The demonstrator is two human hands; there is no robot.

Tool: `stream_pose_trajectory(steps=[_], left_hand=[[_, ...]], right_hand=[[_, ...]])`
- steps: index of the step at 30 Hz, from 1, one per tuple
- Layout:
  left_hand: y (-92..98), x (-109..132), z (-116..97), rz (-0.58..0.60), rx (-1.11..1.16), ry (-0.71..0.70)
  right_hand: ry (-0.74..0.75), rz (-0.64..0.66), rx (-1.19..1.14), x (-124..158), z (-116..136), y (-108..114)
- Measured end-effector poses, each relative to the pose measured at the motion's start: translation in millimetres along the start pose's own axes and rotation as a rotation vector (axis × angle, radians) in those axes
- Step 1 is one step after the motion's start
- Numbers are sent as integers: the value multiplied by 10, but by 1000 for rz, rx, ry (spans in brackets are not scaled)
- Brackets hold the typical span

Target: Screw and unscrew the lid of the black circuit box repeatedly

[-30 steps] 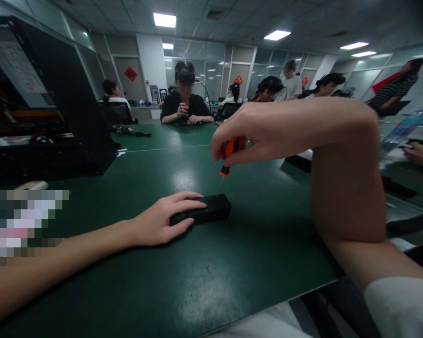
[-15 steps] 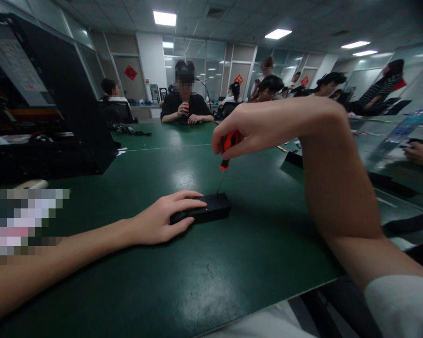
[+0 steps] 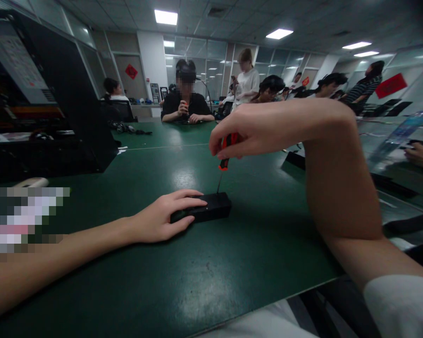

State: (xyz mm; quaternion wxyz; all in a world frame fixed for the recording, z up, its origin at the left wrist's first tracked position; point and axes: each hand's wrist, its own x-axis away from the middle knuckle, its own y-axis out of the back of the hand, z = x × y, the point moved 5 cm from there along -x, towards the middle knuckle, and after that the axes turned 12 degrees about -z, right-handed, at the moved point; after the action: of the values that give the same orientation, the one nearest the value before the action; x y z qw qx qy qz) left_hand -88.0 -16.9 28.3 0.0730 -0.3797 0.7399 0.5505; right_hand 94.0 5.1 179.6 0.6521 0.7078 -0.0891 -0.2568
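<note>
A small black rectangular block [image 3: 216, 211] lies on the green tabletop [image 3: 197, 272]. My left hand [image 3: 169, 213] grips its left end, fingers over the top and thumb along the near side, hiding that end. Above the block, my right hand [image 3: 235, 134] is closed around the handle of an orange and black screwdriver [image 3: 224, 164]. The thin shaft points down, leaning slightly, and its tip meets the top of the block near the far edge. Whether the tip sits in a screw is too small to tell.
An open black computer case [image 3: 66, 94] stands at the left. Cables [image 3: 126, 129] lie behind it. Across the table a person in black [image 3: 186, 108] is seated. At the right are a clear bottle [image 3: 404, 129], black pieces and another person's hand [image 3: 420, 155].
My right hand and the screwdriver handle have shifted very slightly, the tip staying on the block. My left hand and the block look unmoved. In the background, a person in white has moved left.
</note>
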Motion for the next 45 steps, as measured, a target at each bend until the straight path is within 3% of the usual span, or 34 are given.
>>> stream_pose_trajectory(steps=[15,21,28,31,36,40,45], left_hand=[[3,7,8,6,12,2],[-2,2,11,19,13,18],[17,27,-6,11,-1,27],[34,41,4,-32,-29,20],[73,53,23,-147,-72,5],[78,48,20,-156,-79,18],[74,44,15,-139,-62,31]], right_hand=[[47,-9,7,6,52,26],[-42,-15,42,15,11,44],[13,-38,9,6,64,58],[-24,-36,5,-13,43,53],[50,-10,-18,-39,90,28],[42,-35,-25,-51,151,20],[-14,39,-66,-51,189,-55]])
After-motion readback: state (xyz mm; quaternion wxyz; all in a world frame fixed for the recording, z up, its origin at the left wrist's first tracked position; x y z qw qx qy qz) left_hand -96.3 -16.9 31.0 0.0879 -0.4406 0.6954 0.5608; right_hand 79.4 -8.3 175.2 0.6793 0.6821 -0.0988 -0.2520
